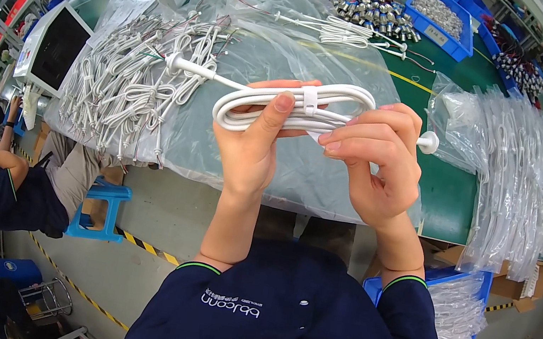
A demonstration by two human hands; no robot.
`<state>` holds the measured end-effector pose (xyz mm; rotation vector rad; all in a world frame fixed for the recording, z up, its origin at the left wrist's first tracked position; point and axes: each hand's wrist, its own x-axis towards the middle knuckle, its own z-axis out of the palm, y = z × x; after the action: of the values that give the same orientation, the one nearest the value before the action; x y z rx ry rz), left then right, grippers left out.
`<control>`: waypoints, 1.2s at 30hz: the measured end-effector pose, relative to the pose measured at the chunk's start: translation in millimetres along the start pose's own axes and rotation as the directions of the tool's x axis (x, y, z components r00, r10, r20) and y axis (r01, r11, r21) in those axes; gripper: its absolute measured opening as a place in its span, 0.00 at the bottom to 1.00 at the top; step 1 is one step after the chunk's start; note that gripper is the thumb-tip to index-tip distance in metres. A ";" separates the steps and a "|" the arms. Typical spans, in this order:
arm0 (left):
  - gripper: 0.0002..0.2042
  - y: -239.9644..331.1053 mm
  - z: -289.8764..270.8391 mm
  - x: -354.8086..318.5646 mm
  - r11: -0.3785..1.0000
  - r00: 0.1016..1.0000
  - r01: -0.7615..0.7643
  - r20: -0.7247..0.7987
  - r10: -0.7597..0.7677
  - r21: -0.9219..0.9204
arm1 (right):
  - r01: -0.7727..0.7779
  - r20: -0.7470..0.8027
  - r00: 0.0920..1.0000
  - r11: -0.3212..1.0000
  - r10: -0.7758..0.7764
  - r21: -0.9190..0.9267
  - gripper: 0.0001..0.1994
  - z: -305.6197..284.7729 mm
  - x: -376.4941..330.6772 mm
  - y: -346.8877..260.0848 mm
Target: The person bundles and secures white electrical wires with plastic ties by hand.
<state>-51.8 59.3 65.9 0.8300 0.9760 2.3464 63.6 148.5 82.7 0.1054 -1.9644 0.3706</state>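
Observation:
A coiled white cable is held up over the table, its loops bound at the middle by a white strap. My left hand is closed round the coil's left part, thumb in front and fingers behind. At the coil's right lower edge, the fingers of my right hand are pinched together beside a pale strip that looks like the strap's loose end. One cable end with a white fitting and thin wires sticks out leftward. A round white end piece shows past my right hand.
A pile of bundled white cables lies at left on plastic sheeting. Bagged cables are stacked at right. Metal connectors and a blue bin stand at the back. Another person sits at far left.

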 end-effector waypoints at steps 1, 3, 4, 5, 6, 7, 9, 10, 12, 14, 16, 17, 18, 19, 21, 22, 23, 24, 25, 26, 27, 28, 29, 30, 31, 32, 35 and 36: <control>0.13 -3.1 0.4 -0.1 1.000 1.000 0.002 0.003 -0.002 -0.003 | -0.009 -0.006 1.000 1.000 0.009 -0.003 0.09 -0.3 -0.6 1.2; 0.12 -9.6 2.0 -1.0 0.998 1.000 -0.003 -0.015 0.004 0.062 | -0.001 0.035 0.999 0.999 0.003 -0.052 0.09 -1.9 -0.9 -2.6; 0.12 -9.8 1.4 -1.4 0.998 1.000 -0.003 -0.017 0.004 0.062 | 0.010 0.077 0.997 0.996 -0.002 -0.092 0.09 -2.5 -0.2 -6.1; 0.11 -10.1 0.8 -1.1 0.998 1.000 -0.009 0.000 0.009 0.060 | 0.009 0.078 0.997 0.996 -0.002 -0.090 0.09 -3.2 0.6 -8.0; 0.10 -10.1 0.2 -0.9 0.998 1.000 -0.015 0.017 0.014 0.058 | -0.015 0.072 0.997 0.995 0.022 -0.095 0.09 -3.7 1.3 -9.5; 0.10 -10.0 0.8 -0.7 0.998 1.000 -0.014 0.018 0.013 0.056 | -0.038 0.065 0.997 0.994 0.045 -0.105 0.09 -4.8 1.7 -10.5; 0.09 -9.2 1.9 -0.4 0.980 0.990 -0.125 0.090 0.112 0.156 | -0.099 -0.013 0.995 0.991 0.098 -0.085 0.09 -3.4 2.6 -5.2; 0.09 -9.0 2.5 -0.2 0.980 0.990 -0.124 0.089 0.111 0.155 | -0.157 -0.090 0.984 0.986 0.151 -0.057 0.09 -2.2 2.4 -1.6; 0.08 -8.2 3.6 0.2 0.973 0.992 -0.113 0.086 0.097 0.204 | -0.198 -0.102 0.976 0.980 0.194 -0.028 0.09 -1.2 0.9 2.3; 0.08 -10.3 -0.5 0.3 0.966 0.992 -0.104 0.095 0.084 0.237 | -0.236 -0.116 0.965 0.972 0.234 0.001 0.10 0.0 2.3 3.8; 0.08 -10.7 -2.5 0.0 0.958 0.992 -0.095 0.103 0.070 0.271 | -0.285 -0.092 0.954 0.958 0.286 0.025 0.09 1.6 4.7 3.5; 0.08 -10.4 -2.9 -0.4 0.952 0.993 -0.100 0.095 0.076 0.288 | -0.284 -0.092 0.954 0.958 0.285 0.025 0.09 3.0 5.2 3.9; 0.08 -10.1 -3.2 -0.9 0.946 0.993 -0.104 0.087 0.081 0.306 | -0.319 -0.087 0.943 0.947 0.321 0.030 0.09 4.7 5.4 4.7; 0.08 -9.7 -3.2 -1.6 0.946 0.993 -0.105 0.087 0.082 0.306 | -0.353 -0.082 0.931 0.935 0.355 0.035 0.09 5.8 5.4 6.2; 0.08 -8.9 -3.3 -2.5 0.939 0.994 -0.081 0.099 0.050 0.333 | -0.350 -0.056 0.935 0.937 0.350 0.021 0.08 6.4 5.6 10.4; 0.08 -10.1 -4.7 -2.3 0.939 0.994 -0.080 0.099 0.050 0.333 | -0.346 -0.031 0.938 0.938 0.346 0.007 0.08 6.7 5.3 11.5; 0.08 -12.5 -7.1 -2.1 0.942 0.996 -0.058 0.084 0.031 0.331 | -0.347 -0.031 0.937 0.938 0.347 0.007 0.08 8.0 4.3 11.9; 0.08 -14.6 -9.5 -2.0 0.944 0.998 -0.035 0.069 0.013 0.328 | -0.400 -0.033 0.916 0.916 0.400 0.016 0.08 10.1 3.1 12.2; 0.08 -15.9 -11.4 -1.8 0.944 0.998 -0.035 0.069 0.013 0.329 | -0.452 -0.035 0.891 0.892 0.452 0.026 0.08 11.9 2.0 13.0; 0.08 -16.9 -13.2 -1.5 0.943 0.997 -0.025 0.073 0.001 0.331 | -0.452 -0.035 0.891 0.892 0.453 0.026 0.08 13.0 0.9 13.5; 0.08 -17.4 -14.7 -1.3 0.943 0.997 -0.016 0.078 -0.010 0.333 | -0.462 -0.039 0.885 0.886 0.463 0.043 0.08 13.8 -0.3 13.7; 0.08 -17.5 -16.0 -1.2 0.943 0.997 -0.015 0.079 -0.012 0.333 | -0.472 -0.044 0.879 0.880 0.475 0.059 0.08 14.5 -0.8 13.8; 0.08 -17.4 -17.2 -1.4 0.937 0.996 -0.021 0.086 -0.010 0.348 | -0.473 -0.046 0.878 0.879 0.476 0.058 0.08 14.9 -0.8 13.7; 0.08 -17.4 -18.4 -1.5 0.932 0.996 -0.027 0.094 -0.008 0.363 | -0.427 -0.044 0.903 0.904 0.428 0.025 0.08 15.3 -0.8 13.7; 0.08 -18.2 -20.5 -1.8 0.931 0.996 -0.025 0.093 -0.010 0.363 | -0.380 -0.039 0.924 0.925 0.379 -0.007 0.08 16.2 -1.1 13.7; 0.09 -19.1 -22.8 -2.2 0.934 0.995 -0.044 0.103 0.008 0.354 | -0.381 -0.038 0.924 0.924 0.381 -0.006 0.08 17.3 -0.8 13.2; 0.11 -20.2 -22.2 -2.9 0.944 0.992 -0.059 0.125 0.019 0.326 | -0.361 -0.031 0.932 0.932 0.360 -0.032 0.08 19.9 -0.3 11.5; 0.12 -20.7 -21.4 -2.8 0.950 0.991 -0.056 0.136 0.015 0.308 | -0.346 -0.051 0.938 0.936 0.343 -0.063 0.08 21.1 -1.2 11.3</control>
<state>-60.6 61.0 37.3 1.1160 1.3038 2.1632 42.8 152.7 71.5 -0.2954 -1.9538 0.5254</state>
